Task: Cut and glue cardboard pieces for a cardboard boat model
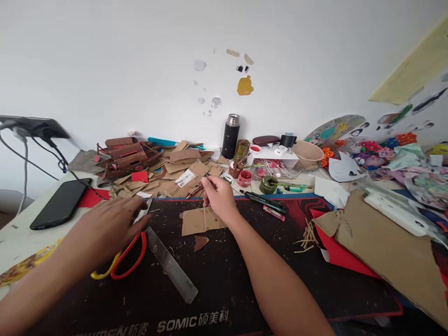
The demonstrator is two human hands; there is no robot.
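Note:
My left hand (114, 221) is over the scissors (130, 261), its fingers stretched out and apart. The scissors have one red and one yellow handle, and their blades show partly beyond my fingers. Thumb and fingers pressed together, my right hand (220, 196) is just above a piece of cardboard (195, 221) on the dark desk mat. What it pinches, if anything, is hidden; a thin reddish-brown stick (194, 190) shows beside the fingertips. A metal ruler (171, 265) lies diagonally right of the scissors. Near the cardboard is a small brown scrap (200, 243).
Cardboard scraps (182, 182) and a brown cardboard model (128, 156) fill the back left. A black phone (61, 203) lies at left. Behind stand a black thermos (231, 136) and paint jars (245, 178). A green utility knife (266, 201) and cardboard sheet (388, 249) are at right.

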